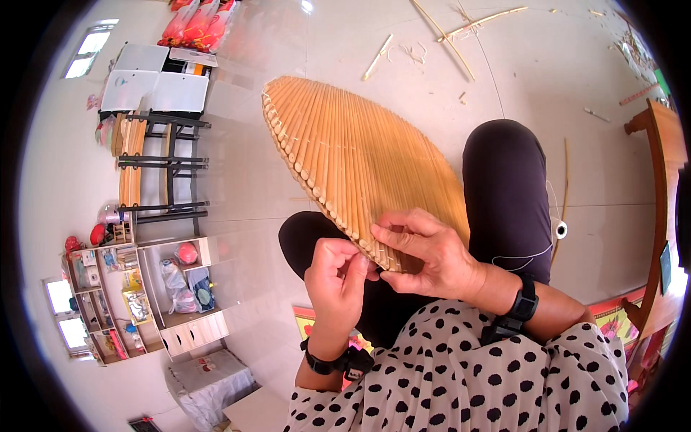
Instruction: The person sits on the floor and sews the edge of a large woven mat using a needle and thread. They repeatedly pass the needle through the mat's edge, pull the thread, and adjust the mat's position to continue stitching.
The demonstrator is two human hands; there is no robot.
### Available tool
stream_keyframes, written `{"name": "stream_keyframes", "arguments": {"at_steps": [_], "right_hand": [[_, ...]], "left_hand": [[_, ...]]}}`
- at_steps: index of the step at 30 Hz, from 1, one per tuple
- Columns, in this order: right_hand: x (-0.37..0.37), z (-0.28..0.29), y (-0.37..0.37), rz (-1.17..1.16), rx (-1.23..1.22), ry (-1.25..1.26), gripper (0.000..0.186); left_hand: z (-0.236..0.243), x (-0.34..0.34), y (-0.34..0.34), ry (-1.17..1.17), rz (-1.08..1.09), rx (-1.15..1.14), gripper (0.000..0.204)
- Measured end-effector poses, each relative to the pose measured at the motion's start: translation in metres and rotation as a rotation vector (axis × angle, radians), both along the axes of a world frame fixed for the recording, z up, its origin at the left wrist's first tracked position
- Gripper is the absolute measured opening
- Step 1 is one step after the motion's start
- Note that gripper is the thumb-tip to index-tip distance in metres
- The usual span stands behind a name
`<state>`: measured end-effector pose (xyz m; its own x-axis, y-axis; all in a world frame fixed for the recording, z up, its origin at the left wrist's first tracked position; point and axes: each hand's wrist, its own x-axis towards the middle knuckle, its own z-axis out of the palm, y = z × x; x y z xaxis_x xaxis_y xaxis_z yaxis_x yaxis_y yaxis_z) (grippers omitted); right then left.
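Observation:
A large mat of tan plant stalks (360, 147), laid side by side and stitched with pale thread, slants across my lap from the far left. Its near corner is between my hands. My left hand (338, 277) is closed, thumb and fingers pinching at the edge where the cut stalk ends show. From the right, my right hand (435, 252) grips the same corner, its thumb on the upper face and fingers by the edge. Whether a needle is between the fingers is hidden. White thread (522, 257) lies over my right thigh.
A white thread spool (561, 230) is beside my right knee. Loose stalks (450, 43) and scraps lie on the tiled floor ahead. A wooden table (662, 209) stands at the right. Shelves (147, 288) and folded black-framed furniture (164, 162) line the left wall.

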<state>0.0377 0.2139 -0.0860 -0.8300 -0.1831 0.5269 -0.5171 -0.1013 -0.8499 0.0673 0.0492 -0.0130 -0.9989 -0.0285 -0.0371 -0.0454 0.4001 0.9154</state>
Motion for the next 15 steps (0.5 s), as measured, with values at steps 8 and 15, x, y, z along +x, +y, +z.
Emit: {"name": "stream_keyframes", "arguments": {"at_steps": [8,15], "right_hand": [[0.001,0.002,-0.001,-0.006,0.033,-0.015,0.059],[0.004,0.007,0.0,-0.106,0.134,-0.086,0.048]], "left_hand": [[0.009,-0.009,0.01,0.04,-0.057,-0.119,0.019],[0.015,-0.021,-0.008,0.222,-0.106,-0.514,0.024]]}}
